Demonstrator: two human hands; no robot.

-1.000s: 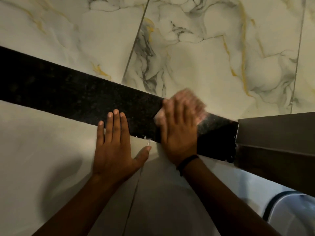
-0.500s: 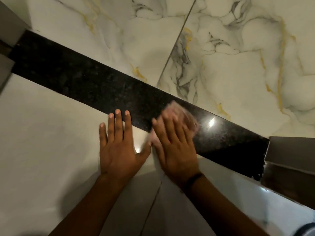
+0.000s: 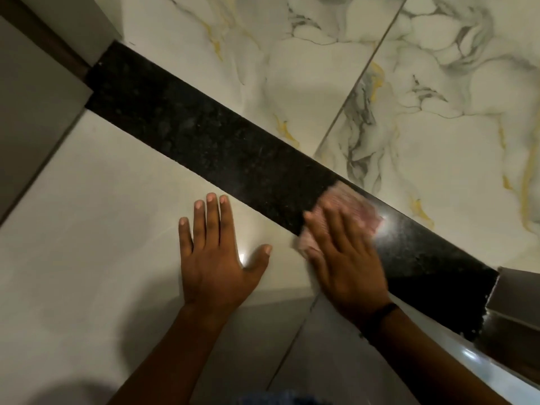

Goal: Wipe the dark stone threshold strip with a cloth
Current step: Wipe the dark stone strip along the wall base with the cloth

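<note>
On the dark stone threshold strip [image 3: 222,147], which runs diagonally from far left to near right between the plain floor tile [image 3: 87,229] and the veined marble tile [image 3: 438,83], we press a pinkish cloth [image 3: 347,213] flat under our right hand [image 3: 344,258], fingers spread over it and blurred. Our left hand [image 3: 214,258] lies open and empty on the plain tile just beside the strip's near edge, fingers splayed to brace us.

We judge the chief risk to be uneven coverage: the long stretch toward the far-left door frame [image 3: 35,97] looks dull beside the glossy patch next to the cloth, and could be missed. With only a flat palm pinning it, the cloth may bunch or slide out. Part of it already overhangs onto the plain tile, so strokes could drift off the stone. Our bracing palm could also slip on that polished tile.
</note>
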